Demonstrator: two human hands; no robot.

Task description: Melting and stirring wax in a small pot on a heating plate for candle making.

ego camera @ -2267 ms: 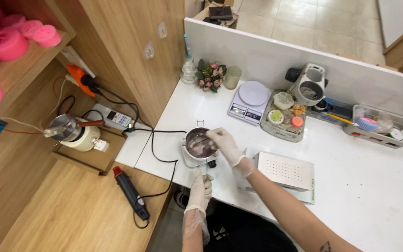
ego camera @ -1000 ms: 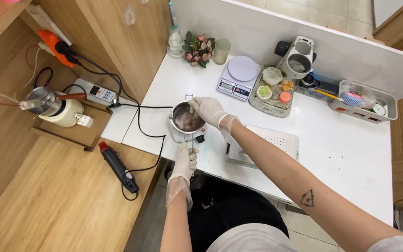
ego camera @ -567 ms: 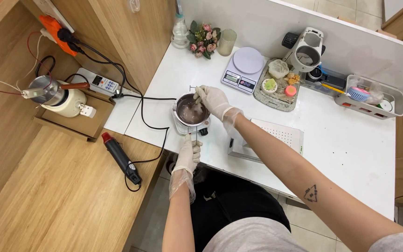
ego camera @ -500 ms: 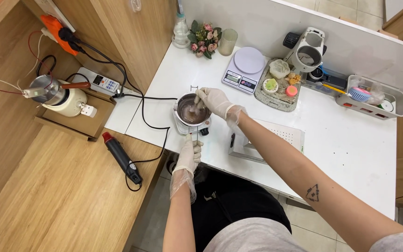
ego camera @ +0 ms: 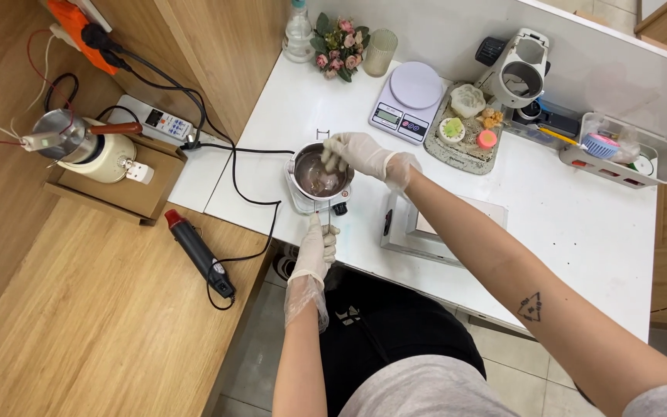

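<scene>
A small metal pot (ego camera: 315, 174) of brownish melted stuff sits on a little white hot plate (ego camera: 303, 202) near the front left corner of the white table (ego camera: 580, 224). My left hand (ego camera: 316, 249), in a thin clear glove, grips the pot's long handle at the table's front edge. My gloved right hand (ego camera: 357, 153) hovers over the pot's right rim, fingers pinched on a thin stirring stick that dips into the liquid.
A white perforated box (ego camera: 434, 228) lies right of the pot. Behind stand a kitchen scale (ego camera: 407, 93), a tray of small moulds (ego camera: 465, 127), a flower pot (ego camera: 335, 35) and a clear bin (ego camera: 619, 150). A heat gun (ego camera: 198, 251) and a second pot (ego camera: 86, 147) rest on the wooden side.
My right hand keeps moving round inside the pot, stirring. The left hand stays on the handle. The view has shifted slightly.
</scene>
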